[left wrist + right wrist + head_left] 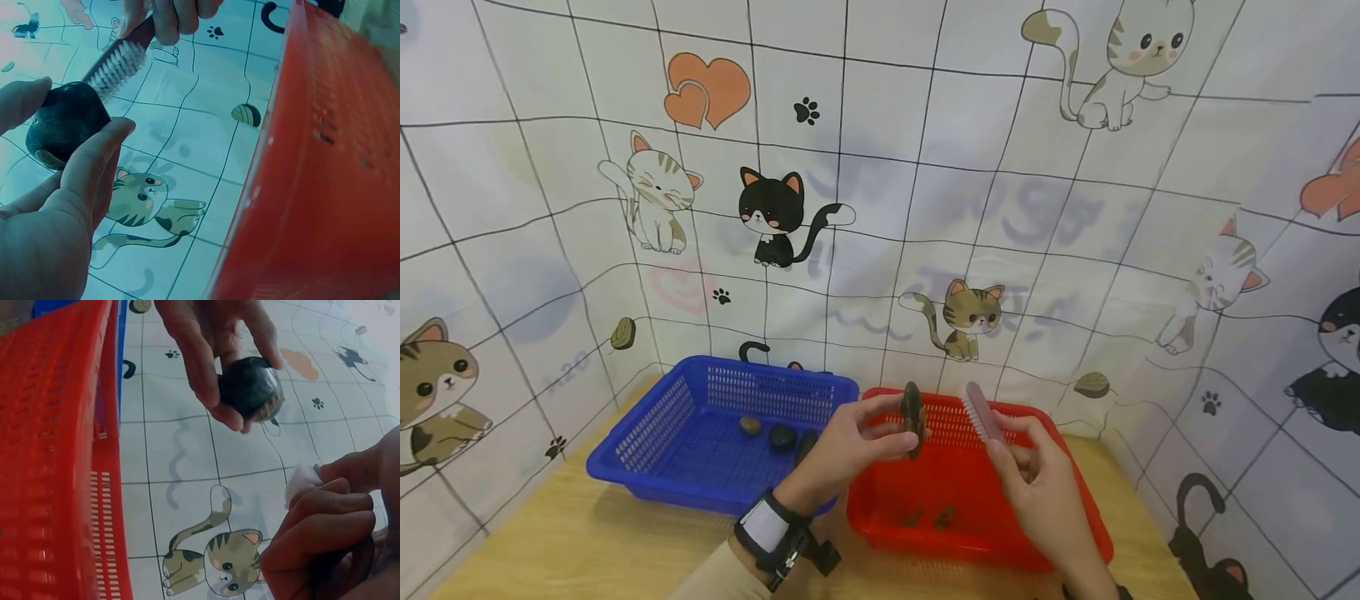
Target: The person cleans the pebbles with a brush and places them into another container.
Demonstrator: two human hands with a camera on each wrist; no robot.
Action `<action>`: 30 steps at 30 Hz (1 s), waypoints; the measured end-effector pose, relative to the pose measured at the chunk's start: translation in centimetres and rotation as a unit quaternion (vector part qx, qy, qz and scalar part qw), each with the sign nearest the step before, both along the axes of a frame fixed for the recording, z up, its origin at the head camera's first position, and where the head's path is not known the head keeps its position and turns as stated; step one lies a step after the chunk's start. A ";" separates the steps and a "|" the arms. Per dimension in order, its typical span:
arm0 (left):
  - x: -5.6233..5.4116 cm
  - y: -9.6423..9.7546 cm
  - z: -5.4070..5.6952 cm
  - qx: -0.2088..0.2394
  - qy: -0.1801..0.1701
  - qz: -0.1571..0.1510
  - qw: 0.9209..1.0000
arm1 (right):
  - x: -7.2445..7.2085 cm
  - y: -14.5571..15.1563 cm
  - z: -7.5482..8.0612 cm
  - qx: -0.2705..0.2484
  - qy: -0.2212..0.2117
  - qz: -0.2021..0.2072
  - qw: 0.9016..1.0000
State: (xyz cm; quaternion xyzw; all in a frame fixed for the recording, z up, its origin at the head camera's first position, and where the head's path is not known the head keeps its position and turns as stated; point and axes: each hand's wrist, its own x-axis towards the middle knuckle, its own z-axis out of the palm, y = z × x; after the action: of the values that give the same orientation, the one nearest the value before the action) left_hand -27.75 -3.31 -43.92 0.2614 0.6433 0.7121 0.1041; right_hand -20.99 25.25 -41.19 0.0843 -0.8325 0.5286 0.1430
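"What's the setting?"

"A wood-look table [535, 542] carries the red basket [992, 492]. Behind that basket hangs a white wall covering [880, 217] with grid lines, cats and paw prints. Left of it sits the blue basket [700, 454], with a few stones [782, 437] inside."

"And the hands?"

"The left hand [850, 437] pinches a dark stone [912, 421] between thumb and fingers, raised over the red basket's left part as the head camera sees it. The right hand [1037, 475] grips a brush [981, 408] by its handle, over the basket's right part."

"Do the views agree?"

"The head view has the stone edge-on and narrow; both wrist views show its broad, rounded body. The right wrist view adds a tan patch on it but mostly hides the brush. In the left wrist view brush and stone overlap; the head view shows a gap."

"Which way do they point?"

"From the head, the stone's long axis is nearly upright. The brush slants up, its top leaning toward the red basket's left side, bristles facing the stone."
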 end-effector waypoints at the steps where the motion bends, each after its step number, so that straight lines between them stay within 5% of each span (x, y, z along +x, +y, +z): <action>1: 0.0 0.0 0.0 0.003 0.003 -0.006 1.000 | 0.1 -0.2 0.0 0.000 -0.001 0.000 1.000; 19: -0.2 0.3 -0.7 0.103 -0.041 -0.073 0.991 | 0.3 -3.1 -1.2 -0.024 0.000 0.056 0.998; 30: 1.0 1.0 0.3 0.118 -0.070 -0.126 0.982 | 0.5 -3.3 -1.8 -0.040 0.024 0.059 0.997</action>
State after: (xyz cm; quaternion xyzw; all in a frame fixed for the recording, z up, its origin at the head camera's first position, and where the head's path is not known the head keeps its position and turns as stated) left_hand -26.72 -2.30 -43.62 0.3000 0.5076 0.7808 0.2065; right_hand -20.48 21.91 -43.00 0.1400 -0.8007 0.5666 0.1348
